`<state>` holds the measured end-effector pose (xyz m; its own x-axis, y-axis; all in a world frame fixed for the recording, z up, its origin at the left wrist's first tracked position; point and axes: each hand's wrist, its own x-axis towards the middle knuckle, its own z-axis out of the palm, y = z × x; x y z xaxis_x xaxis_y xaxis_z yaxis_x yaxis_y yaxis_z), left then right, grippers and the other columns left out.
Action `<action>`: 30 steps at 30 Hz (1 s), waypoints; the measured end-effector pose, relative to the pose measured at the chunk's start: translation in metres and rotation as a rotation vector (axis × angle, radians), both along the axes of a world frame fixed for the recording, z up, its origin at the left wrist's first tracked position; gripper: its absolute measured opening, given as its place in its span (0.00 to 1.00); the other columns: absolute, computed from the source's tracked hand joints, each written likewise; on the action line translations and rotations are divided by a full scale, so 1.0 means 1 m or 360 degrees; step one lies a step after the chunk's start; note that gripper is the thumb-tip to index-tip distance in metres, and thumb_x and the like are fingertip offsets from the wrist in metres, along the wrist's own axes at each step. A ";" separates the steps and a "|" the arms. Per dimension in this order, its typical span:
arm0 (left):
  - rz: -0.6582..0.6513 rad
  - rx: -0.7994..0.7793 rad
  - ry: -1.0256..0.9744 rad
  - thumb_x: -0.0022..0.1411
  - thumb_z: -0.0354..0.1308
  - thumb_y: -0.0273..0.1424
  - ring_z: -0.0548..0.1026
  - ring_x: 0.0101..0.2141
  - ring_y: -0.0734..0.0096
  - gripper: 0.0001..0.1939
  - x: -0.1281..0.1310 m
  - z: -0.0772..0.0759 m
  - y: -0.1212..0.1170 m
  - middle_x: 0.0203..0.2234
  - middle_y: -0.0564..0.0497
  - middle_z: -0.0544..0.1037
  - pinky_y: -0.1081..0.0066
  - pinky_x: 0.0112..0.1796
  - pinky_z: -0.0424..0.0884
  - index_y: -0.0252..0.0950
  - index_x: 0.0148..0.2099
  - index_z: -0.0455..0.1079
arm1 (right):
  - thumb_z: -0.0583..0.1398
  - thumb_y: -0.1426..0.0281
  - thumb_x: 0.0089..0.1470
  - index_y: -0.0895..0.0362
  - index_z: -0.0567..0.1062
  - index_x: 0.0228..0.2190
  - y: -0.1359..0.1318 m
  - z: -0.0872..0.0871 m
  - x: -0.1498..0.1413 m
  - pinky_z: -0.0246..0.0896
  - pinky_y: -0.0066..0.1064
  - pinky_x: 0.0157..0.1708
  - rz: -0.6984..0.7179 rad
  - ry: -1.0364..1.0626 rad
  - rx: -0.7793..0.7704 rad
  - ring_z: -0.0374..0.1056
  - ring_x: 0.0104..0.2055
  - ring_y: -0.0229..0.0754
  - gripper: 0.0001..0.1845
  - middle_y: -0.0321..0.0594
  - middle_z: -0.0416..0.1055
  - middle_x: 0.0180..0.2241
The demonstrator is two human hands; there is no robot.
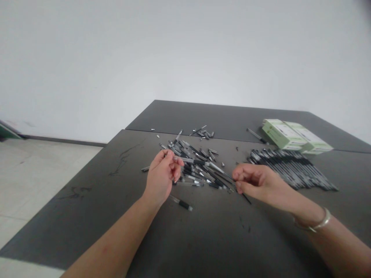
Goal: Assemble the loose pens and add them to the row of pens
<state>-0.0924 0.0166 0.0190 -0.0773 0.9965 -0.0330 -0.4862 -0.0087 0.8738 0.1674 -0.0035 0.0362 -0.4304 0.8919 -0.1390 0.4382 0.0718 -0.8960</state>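
My left hand [162, 170] is closed in a pinch on the rear end of a clear pen barrel [188, 160] with a black grip. A thin ink refill [222, 170] stretches from the barrel's front end toward my right hand [255, 181]. The thumb and fingers of that hand are pinched on the refill's far end. Behind and below lies a loose heap of pen parts [199, 178], made up of barrels, caps and refills. One loose pen barrel [182, 203] with a black grip rests on the table in front of the heap.
Two pale green boxes [285, 135] stand at the back right of the dark table [95, 204]. A row of pens [292, 168] lies side by side in front of them. Small caps [205, 134] are scattered behind the heap, and a single pen [257, 136] lies left of the boxes.
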 end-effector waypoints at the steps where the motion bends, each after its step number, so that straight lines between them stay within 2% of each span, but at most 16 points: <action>1: -0.0007 0.0002 -0.0002 0.59 0.56 0.32 0.60 0.12 0.81 0.10 0.000 0.000 0.000 0.20 0.54 0.72 0.80 0.14 0.54 0.37 0.31 0.57 | 0.59 0.68 0.54 0.57 0.68 0.32 0.000 0.000 0.000 0.52 0.25 0.23 0.0006 -0.0007 -0.0003 0.58 0.24 0.32 0.05 0.32 0.66 0.23; 21: -0.0011 0.0014 0.0020 0.58 0.57 0.34 0.60 0.12 0.82 0.12 -0.001 0.001 0.001 0.20 0.55 0.73 0.79 0.15 0.53 0.37 0.31 0.56 | 0.57 0.67 0.55 0.57 0.69 0.33 -0.004 0.003 0.001 0.53 0.26 0.24 0.0042 -0.0063 0.0015 0.60 0.24 0.34 0.05 0.34 0.67 0.23; 30: -0.0023 0.0049 0.0058 0.60 0.55 0.33 0.61 0.13 0.82 0.10 -0.001 0.002 -0.001 0.21 0.55 0.73 0.79 0.15 0.54 0.37 0.31 0.57 | 0.57 0.68 0.55 0.57 0.70 0.31 -0.004 0.003 0.001 0.50 0.25 0.22 0.0054 -0.0083 -0.0023 0.56 0.23 0.32 0.05 0.32 0.64 0.22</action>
